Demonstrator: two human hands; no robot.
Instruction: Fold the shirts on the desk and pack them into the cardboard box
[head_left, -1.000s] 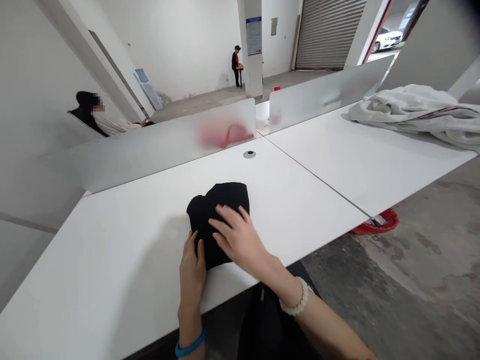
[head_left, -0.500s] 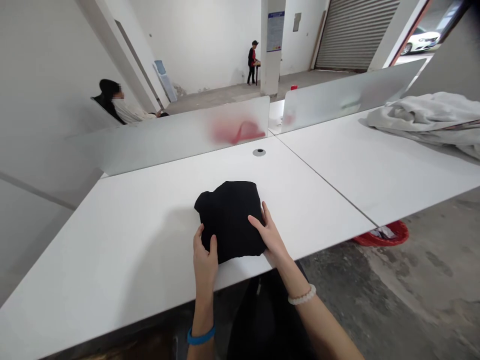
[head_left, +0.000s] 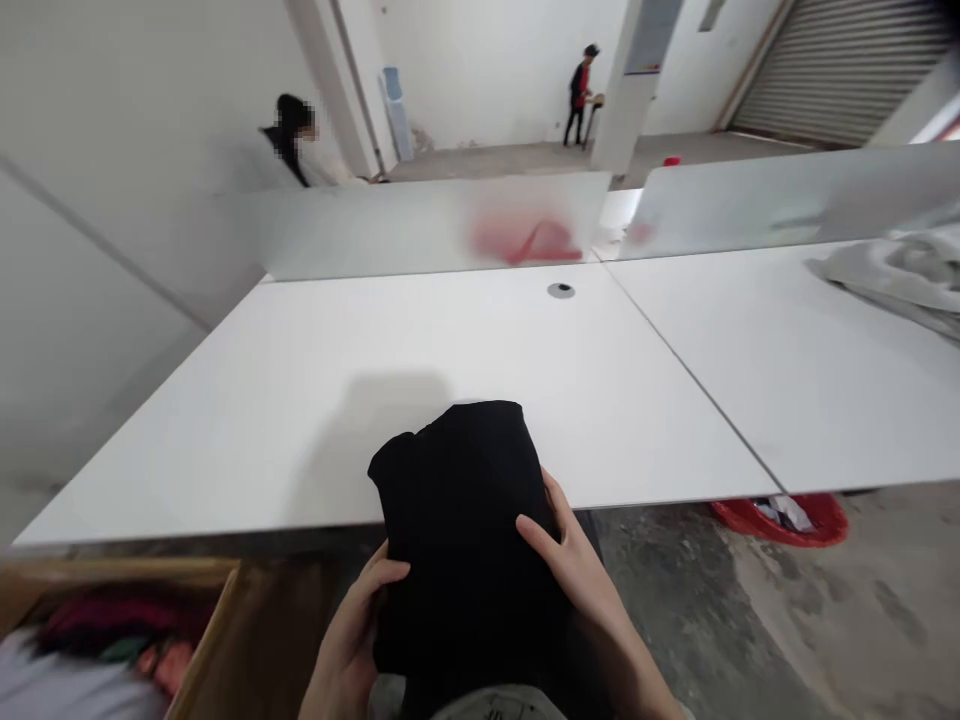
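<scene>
Cloth (head_left: 461, 500), black and seemingly folded, is between the two hands, at the near edge of the white counter (head_left: 420, 340). Its upper part overlaps the counter in the head view, and its lower part comes close to the person's body. I cannot tell if any part of it touches the counter.

The left hand (head_left: 352, 615) has its grip closed on the left side of the cloth, with the thumb on the face turned upward. The right hand (head_left: 577, 570) is gripping the right side in the same way; the other fingers go around the edges and are partly hidden.

For holding it well, I judge that both hands should press equally, because such a cloth is soft and its layers can slide one over another. The thumbs should lie flat and not pinch only the top layer. The upper left corner looks uneven, so it deserves some care. Support from below, by the hidden fingers, would prevent the middle from sagging. Slow and level movement would be safer than quick one.

To the left of the left hand, lower than the counter, is a wooden box (head_left: 211, 625) with clothes (head_left: 127, 610) inside, rather blurred.
</scene>
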